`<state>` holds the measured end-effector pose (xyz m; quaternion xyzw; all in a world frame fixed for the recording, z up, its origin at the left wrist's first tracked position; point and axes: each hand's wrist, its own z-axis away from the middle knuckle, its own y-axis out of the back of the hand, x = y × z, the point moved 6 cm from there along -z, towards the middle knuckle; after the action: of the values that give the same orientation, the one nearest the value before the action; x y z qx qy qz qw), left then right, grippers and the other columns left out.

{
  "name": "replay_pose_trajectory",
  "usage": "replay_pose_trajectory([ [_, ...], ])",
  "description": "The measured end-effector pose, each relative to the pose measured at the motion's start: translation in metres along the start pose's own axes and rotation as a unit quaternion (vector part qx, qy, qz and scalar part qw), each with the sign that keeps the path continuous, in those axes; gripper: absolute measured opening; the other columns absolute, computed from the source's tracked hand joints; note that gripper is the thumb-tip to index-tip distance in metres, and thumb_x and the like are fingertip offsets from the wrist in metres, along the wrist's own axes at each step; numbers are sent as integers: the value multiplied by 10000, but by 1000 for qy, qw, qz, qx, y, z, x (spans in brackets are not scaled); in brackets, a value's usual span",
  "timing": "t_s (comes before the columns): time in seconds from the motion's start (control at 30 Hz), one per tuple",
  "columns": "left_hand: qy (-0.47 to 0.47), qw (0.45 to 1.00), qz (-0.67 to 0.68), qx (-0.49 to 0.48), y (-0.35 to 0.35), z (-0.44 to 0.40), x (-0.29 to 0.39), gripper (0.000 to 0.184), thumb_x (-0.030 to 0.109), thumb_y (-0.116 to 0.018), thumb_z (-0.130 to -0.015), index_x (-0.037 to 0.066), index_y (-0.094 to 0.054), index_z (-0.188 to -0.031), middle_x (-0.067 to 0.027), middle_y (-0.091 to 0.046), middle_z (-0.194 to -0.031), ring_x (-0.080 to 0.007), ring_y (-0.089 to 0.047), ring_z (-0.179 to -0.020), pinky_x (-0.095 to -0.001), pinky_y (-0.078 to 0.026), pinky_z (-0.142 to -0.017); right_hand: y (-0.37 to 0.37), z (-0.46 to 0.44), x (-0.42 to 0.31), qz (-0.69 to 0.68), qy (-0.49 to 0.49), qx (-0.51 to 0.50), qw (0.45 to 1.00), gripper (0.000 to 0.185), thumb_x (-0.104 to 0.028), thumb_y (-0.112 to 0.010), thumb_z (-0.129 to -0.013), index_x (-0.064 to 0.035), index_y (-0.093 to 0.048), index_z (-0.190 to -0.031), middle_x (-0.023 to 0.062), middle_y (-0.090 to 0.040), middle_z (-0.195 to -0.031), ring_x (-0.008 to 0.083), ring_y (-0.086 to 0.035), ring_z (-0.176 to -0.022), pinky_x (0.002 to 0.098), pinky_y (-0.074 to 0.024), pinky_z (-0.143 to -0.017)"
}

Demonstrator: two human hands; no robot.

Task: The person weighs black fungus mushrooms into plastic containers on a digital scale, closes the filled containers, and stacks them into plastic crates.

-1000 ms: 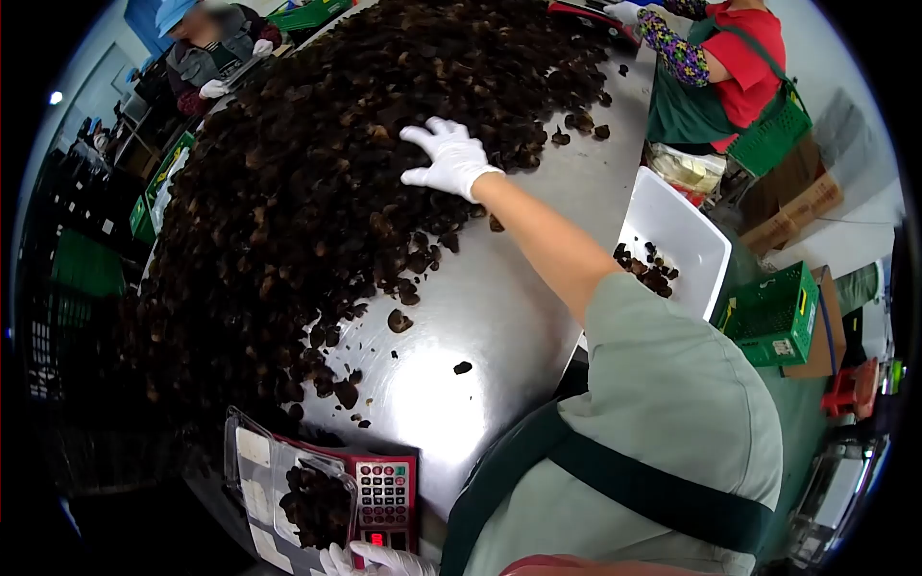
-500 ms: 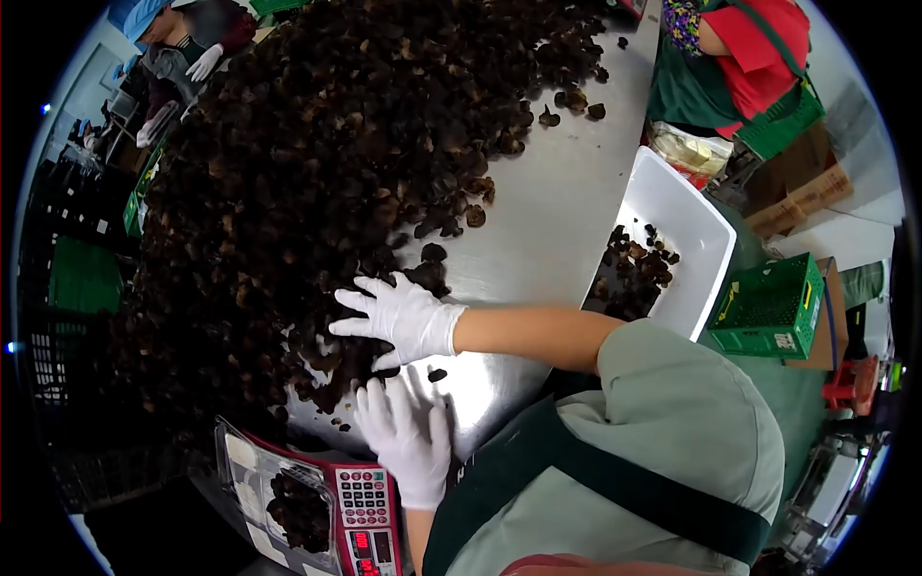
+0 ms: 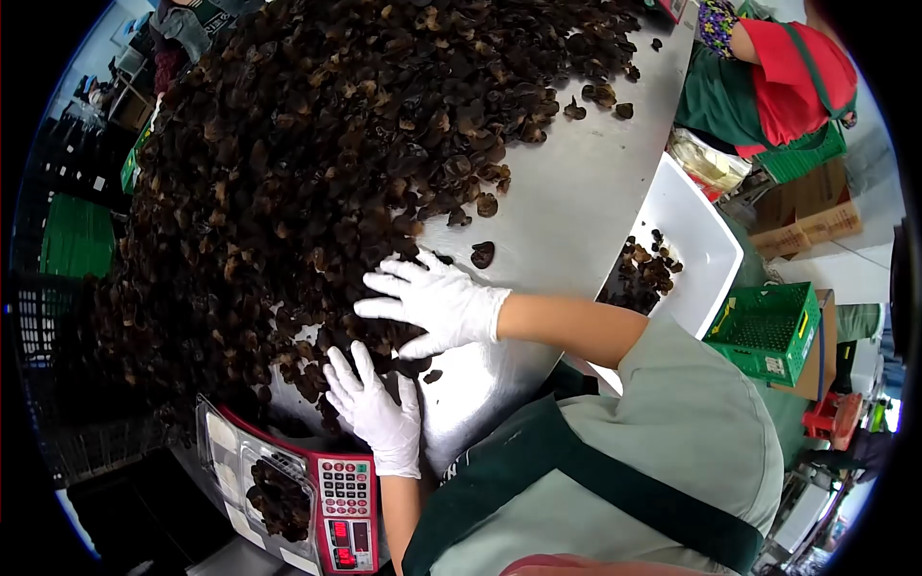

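Note:
A large heap of dark brown wood ear mushrooms [image 3: 317, 144] covers much of the metal table [image 3: 567, 211]. My right hand [image 3: 437, 302], in a white glove, lies palm down at the heap's near edge with its fingers spread. Lower down, my left hand [image 3: 379, 413], also gloved in white, is open with fingers apart, its fingertips touching or just over the mushrooms. Beside my left wrist is a red scale [image 3: 346, 490] with lit red digits. A clear plastic tray [image 3: 226, 461] with mushrooms [image 3: 279, 499] in it sits on the scale.
A white bin [image 3: 706, 245] holding some mushrooms stands against the table's right edge. Behind it are a green crate [image 3: 764, 331] and a cardboard box [image 3: 807, 216]. A co-worker in a red top [image 3: 792, 77] is at the upper right, and another person's grey sleeve [image 3: 182, 29] shows upper left.
The view has shifted slightly. My left hand has moved up and left towards the heap, its fingers more spread. My right hand stays open at the heap's edge.

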<state>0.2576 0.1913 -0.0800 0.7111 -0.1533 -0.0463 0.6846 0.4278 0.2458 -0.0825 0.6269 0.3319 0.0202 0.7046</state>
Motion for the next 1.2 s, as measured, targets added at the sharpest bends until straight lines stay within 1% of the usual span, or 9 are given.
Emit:
replay_pose_trajectory([
  [0.17,-37,996,80,-1,-1,19,5,803,109,-676,-821,45,-368,-1560,-303,-279,-1607,-496,-308,-1450,-536,-264,-1201,51,11,29,-44,-11,57,997,620,-509,-685,-871,-198,-578,-1396,120,-470,-1508,338,-508,-1313,520,-389,-1123],
  [0.3,-64,996,58,32,-6,38,9,654,113,-605,-830,19,-494,-1467,-300,-339,-1576,-503,-354,-1414,-548,-298,-1171,86,23,138,29,-155,336,928,424,-203,-693,-892,-139,-631,-1306,117,-599,-1320,297,-637,-1087,417,-541,-942],
  [0.37,-53,996,64,25,-11,40,6,655,173,-609,-841,44,-500,-1474,-287,-336,-1584,-496,-336,-1437,-578,-278,-1172,89,17,172,91,-229,309,918,522,-82,-702,-877,-145,-564,-1376,75,-577,-1381,294,-644,-1135,406,-530,-1000],
  [0.7,-51,995,84,35,-12,40,2,629,190,-624,-836,58,-538,-1445,-277,-358,-1575,-482,-336,-1444,-576,-266,-1184,111,16,173,-195,-305,294,885,339,-224,-679,-933,-225,-694,-1272,76,-718,-1122,277,-668,-1080,369,-506,-992],
  [0.77,-51,995,76,29,-12,40,2,622,192,-623,-838,60,-545,-1440,-275,-358,-1575,-480,-333,-1447,-575,-265,-1184,110,22,169,-203,-241,339,886,325,-213,-678,-940,-181,-706,-1262,34,-719,-1021,168,-646,-847,304,-532,-789],
  [0.83,-46,996,76,23,-13,40,3,611,202,-620,-845,63,-552,-1436,-272,-357,-1578,-474,-331,-1451,-574,-262,-1186,100,34,159,-476,-287,272,785,341,-230,-687,-945,-103,-688,-1262,54,-736,-1023,94,-598,-696,243,-486,-603],
  [0.87,-45,996,72,24,-13,39,3,603,208,-617,-853,66,-555,-1435,-270,-358,-1579,-472,-330,-1454,-574,-261,-1186,95,41,160,-521,-252,289,763,337,-225,-689,-955,-72,-682,-1255,23,-716,-966,20,-453,-579,189,-360,-488],
  [1.1,-44,996,74,33,-14,40,0,611,186,-612,-856,66,-541,-1451,-256,-374,-1572,-472,-345,-1446,-558,-262,-1190,114,215,172,-452,-301,245,803,263,-135,-659,-942,-4,-662,-1171,-7,-576,-788,56,-494,-634,228,-380,-534],
  [1.2,-50,994,91,36,-15,40,0,598,196,-610,-859,64,-549,-1438,-252,-376,-1573,-468,-337,-1453,-558,-255,-1195,126,280,157,-237,-433,137,859,344,-155,-671,-898,-52,-666,-1226,52,-665,-995,116,-612,-843,265,-504,-769],
])
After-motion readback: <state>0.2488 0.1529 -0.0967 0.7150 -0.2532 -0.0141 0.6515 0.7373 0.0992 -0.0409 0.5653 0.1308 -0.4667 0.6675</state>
